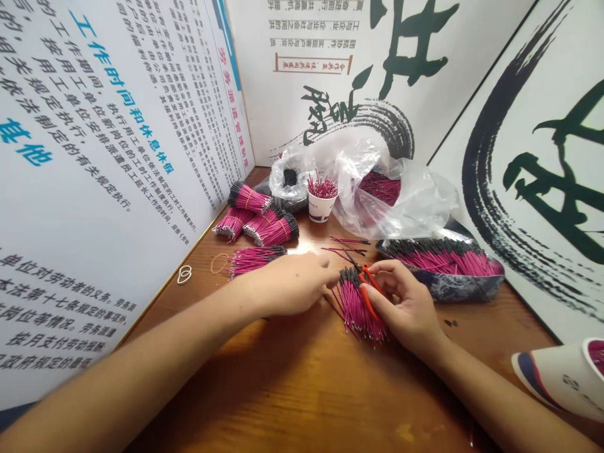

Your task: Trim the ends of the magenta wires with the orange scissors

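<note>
My right hand (408,302) is closed around red-handled pliers (371,300), whose dark narrow tip points up and left. Under the pliers lies a pile of pink wires (353,305) with black ends at the top and bare metal tips at the bottom. My left hand (297,283) reaches in from the left, its fingers bent and pressed together at the pile's left edge. Whatever is between those fingertips is hidden. Several loose wires (349,240) lie on the table just beyond the hands. Beside my left wrist rests a flat stack of wires (255,259), partly covered by it.
Banded wire bundles (250,198) are heaped at the back left. A paper cup (322,206) of wires stands near clear plastic bags (396,201). At right sits an open box (467,286) of wires; another cup (557,380) lies tilted nearby. Printed panels (302,94) enclose the table (302,390).
</note>
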Tool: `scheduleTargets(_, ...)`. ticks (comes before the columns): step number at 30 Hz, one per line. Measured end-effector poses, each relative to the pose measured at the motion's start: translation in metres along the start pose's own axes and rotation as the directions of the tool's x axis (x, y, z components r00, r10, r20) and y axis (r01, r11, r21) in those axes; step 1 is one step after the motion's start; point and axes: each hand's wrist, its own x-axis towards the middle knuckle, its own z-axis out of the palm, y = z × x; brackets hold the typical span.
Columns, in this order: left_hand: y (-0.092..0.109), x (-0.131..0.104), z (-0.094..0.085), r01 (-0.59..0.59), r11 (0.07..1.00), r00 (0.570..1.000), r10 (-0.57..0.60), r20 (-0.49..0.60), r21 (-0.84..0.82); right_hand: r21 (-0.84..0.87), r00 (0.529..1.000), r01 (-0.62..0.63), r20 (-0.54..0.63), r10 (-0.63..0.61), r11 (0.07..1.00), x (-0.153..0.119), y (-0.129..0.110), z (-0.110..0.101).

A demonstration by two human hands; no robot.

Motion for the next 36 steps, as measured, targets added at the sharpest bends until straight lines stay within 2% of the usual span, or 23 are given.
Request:
scheduleTargets(4,0.003,0.007,0.014,-0.062,0.998,0.997,0.063,0.045,-0.019,0.001,1.000,-0.009,0.011,0.009,1.000,-0.001,0.002,0.000)
scheduleTargets(7,-0.003,0.006,0.012,-0.078,0.996,0.996,0.080,0.046,-0.045,-0.002,1.000,-0.014,0.015,0.014,1.000,-0.002,0.002,0.000)
scheduleTargets(11,-0.008,0.004,0.007,-0.033,0.992,0.996,0.042,0.075,-0.122,-0.001,1.000,-0.018,0.023,0.018,1.000,-0.002,0.003,-0.001)
scheduleTargets(14,-0.007,0.005,0.008,-0.076,0.988,0.992,0.088,0.089,-0.131,-0.001,0.999,-0.023,0.030,0.023,1.000,-0.002,0.003,-0.002)
scheduleTargets(19,-0.003,0.007,0.012,-0.093,0.993,0.993,0.097,0.070,-0.068,0.007,0.999,-0.024,0.036,0.023,1.000,-0.002,0.004,-0.002)
scheduleTargets(28,-0.002,0.007,0.020,-0.206,0.968,0.978,0.207,-0.005,-0.146,0.009,0.999,-0.032,0.042,0.031,0.999,-0.001,0.003,-0.001)
scheduleTargets(31,0.002,0.005,0.014,-0.166,0.956,0.983,0.180,0.036,-0.242,0.007,0.999,-0.035,0.040,0.035,0.999,-0.002,0.003,-0.001)
scheduleTargets(34,0.004,-0.001,-0.001,-0.044,0.897,0.971,0.141,0.192,-0.439,0.007,0.999,-0.037,0.036,0.036,0.999,-0.001,0.002,-0.001)
scheduleTargets(36,0.003,-0.004,-0.010,-0.022,0.854,0.971,0.142,0.193,-0.519,0.007,0.999,-0.036,0.028,0.035,0.999,-0.001,0.002,-0.001)
